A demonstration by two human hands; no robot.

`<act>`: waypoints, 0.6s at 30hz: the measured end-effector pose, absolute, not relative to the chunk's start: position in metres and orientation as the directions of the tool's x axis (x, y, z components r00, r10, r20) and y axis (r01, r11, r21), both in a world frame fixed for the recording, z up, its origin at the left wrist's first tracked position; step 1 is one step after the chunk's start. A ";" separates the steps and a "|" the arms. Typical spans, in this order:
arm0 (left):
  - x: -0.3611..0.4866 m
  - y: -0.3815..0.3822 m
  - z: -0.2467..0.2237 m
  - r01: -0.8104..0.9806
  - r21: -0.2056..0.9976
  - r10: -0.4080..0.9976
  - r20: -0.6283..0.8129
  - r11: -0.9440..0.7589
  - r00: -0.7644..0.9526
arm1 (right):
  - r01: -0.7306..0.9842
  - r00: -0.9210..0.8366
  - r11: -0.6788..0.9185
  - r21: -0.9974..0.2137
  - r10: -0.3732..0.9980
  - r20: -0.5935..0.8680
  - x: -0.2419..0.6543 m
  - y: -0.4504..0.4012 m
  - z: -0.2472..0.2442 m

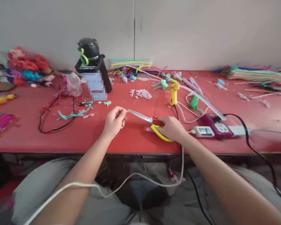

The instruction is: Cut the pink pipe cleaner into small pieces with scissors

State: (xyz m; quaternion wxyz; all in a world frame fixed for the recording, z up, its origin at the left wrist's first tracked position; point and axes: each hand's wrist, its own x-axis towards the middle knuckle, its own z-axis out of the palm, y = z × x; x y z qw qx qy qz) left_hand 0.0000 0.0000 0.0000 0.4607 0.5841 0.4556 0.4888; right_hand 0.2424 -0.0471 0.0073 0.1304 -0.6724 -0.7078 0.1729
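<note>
Table [131, 142] — scissors [140, 116] above front | cut bits [144, 93] behind scissors | glue gun [174, 97] right of bits | stem bundle [131, 63] behind bits

The desk [135, 143] is red, the scissors [148, 119] near its front edge silver-bladed and yellow-handled, the heaped clippings [144, 94] pale pink.

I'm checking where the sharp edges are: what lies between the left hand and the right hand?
The yellow-handled scissors: in the head view, their metal blades reach from the right hand toward the left hand, over the red tabletop.
</note>
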 end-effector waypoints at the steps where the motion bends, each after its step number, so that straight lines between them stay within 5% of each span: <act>1: 0.000 0.000 0.000 0.072 0.987 0.985 0.139 -0.147 0.105 | 0.905 -0.067 0.041 -0.424 0.997 -0.048 0.243 -0.047 0.008; 18: 0.000 -0.006 0.006 0.067 0.993 0.991 0.089 -0.096 0.101 | 0.898 -0.079 0.046 -0.437 0.995 -0.058 0.243 -0.049 0.013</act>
